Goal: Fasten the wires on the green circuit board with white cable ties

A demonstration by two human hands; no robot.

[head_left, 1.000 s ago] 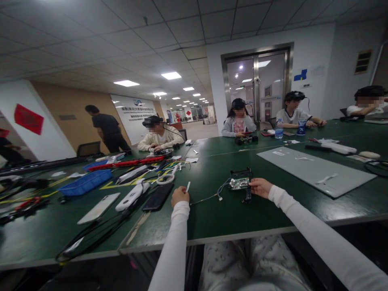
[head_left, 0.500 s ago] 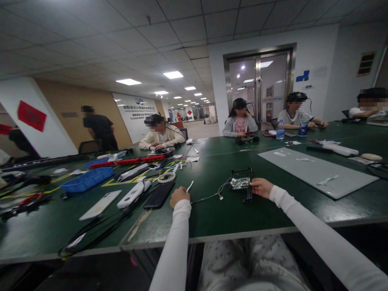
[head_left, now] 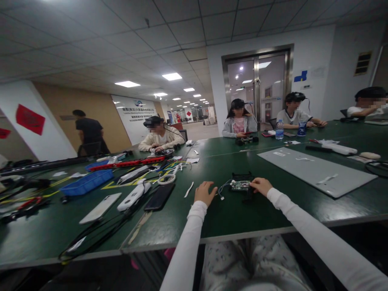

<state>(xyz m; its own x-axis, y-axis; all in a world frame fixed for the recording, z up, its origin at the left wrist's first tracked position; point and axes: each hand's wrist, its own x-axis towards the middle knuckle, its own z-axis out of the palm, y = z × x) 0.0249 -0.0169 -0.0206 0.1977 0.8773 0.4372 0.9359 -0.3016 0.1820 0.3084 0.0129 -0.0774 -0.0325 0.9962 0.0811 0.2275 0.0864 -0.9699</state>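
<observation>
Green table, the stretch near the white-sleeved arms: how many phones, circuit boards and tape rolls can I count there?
Phones: 2, a silver phone and a black phone
Circuit board: 1
Tape roll: 1
Total: 4

Mid-frame, the circuit board (head_left: 240,185) lies on the table (head_left: 230,210) between my left hand (head_left: 205,192) and right hand (head_left: 260,186); the phone (head_left: 159,196) lies left.

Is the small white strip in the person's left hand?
No, the white strip lies on the green table, just beside the open left hand and not touching it.
</observation>
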